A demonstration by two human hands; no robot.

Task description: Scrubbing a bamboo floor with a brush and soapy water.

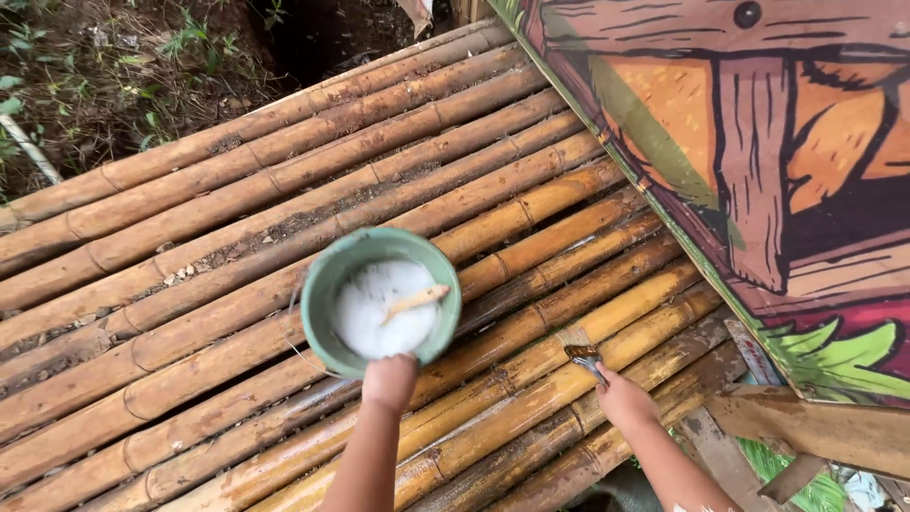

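Nearest the camera, two bare forearms reach up from the lower edge. The left hand point(390, 381) is closed on the near rim of a green bowl point(327, 284), holding it just above the bamboo platform point(190, 313). The bowl holds a pale, milky liquid point(372, 318), and a small light-brown stick-like piece point(417, 301) lies in it, slanting toward the far right rim.

The right hand point(624, 398) is closed around the handle of a paintbrush point(580, 349). Its pale bristles point up and away from the person and rest on or just over a bamboo pole; I cannot tell which. The poles near the brush look darker yellow and glossy, while those further left are duller and dusty brown.

To the right, a painted board point(758, 171) with cartoon wood planks and green leaves stands along the platform's edge. Beyond the top left edge lie soil and weeds point(95, 76).
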